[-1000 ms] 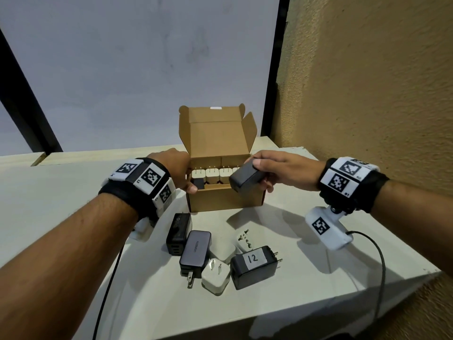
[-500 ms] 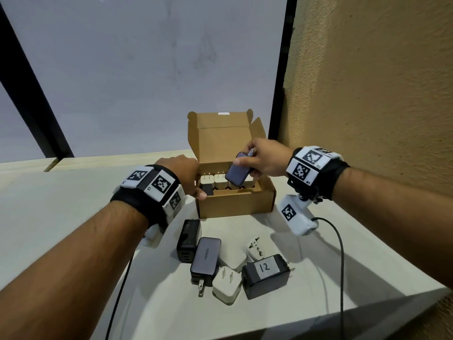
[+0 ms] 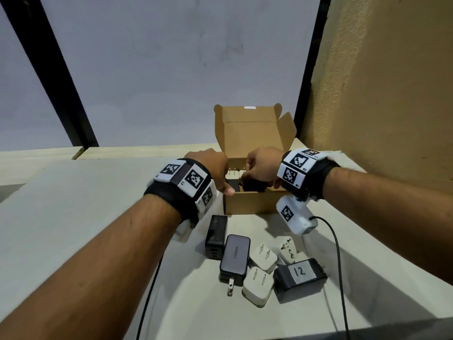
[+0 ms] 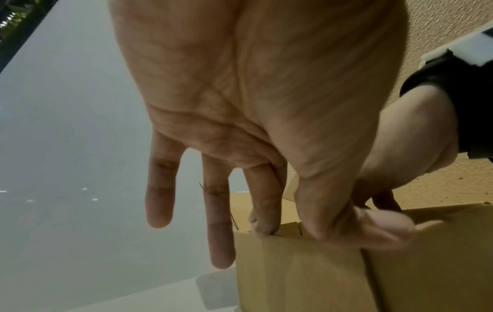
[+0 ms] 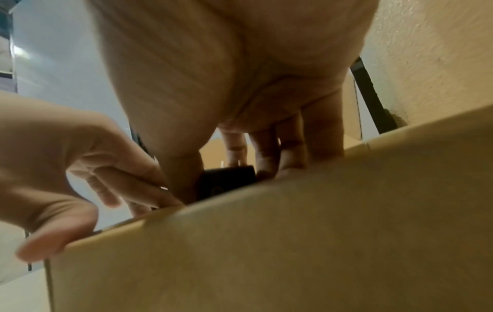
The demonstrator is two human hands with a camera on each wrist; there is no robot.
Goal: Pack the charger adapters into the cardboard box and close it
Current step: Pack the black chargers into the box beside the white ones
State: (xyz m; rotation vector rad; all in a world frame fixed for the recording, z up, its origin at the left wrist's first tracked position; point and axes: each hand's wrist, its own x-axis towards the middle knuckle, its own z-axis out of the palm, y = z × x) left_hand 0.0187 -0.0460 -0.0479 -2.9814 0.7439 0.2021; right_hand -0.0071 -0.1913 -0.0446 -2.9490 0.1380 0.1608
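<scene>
The open cardboard box (image 3: 255, 203) stands at mid-table with its lid upright. My left hand (image 3: 225, 187) pinches the box's left front corner, thumb outside on the front wall (image 4: 320, 274), two fingers hanging straight beside it. My right hand (image 3: 256, 181) reaches down inside the box and grips a dark charger adapter (image 5: 226, 181) between thumb and fingers, low behind the front wall (image 5: 266, 253). White adapters (image 3: 231, 173) stand in a row at the back of the box, prongs up. How deep the dark adapter sits is hidden.
Loose adapters lie in front of the box: a black one (image 3: 215, 236), a grey one (image 3: 235, 258), two white plugs (image 3: 263, 257) (image 3: 257, 285), a white travel adapter (image 3: 286, 249) and a black one labelled 12 (image 3: 300, 276). A textured wall (image 3: 380, 94) rises close on the right.
My right hand has carried the dark adapter from beside the box's front, over the rim and down inside. My left hand has stayed on the box's corner.
</scene>
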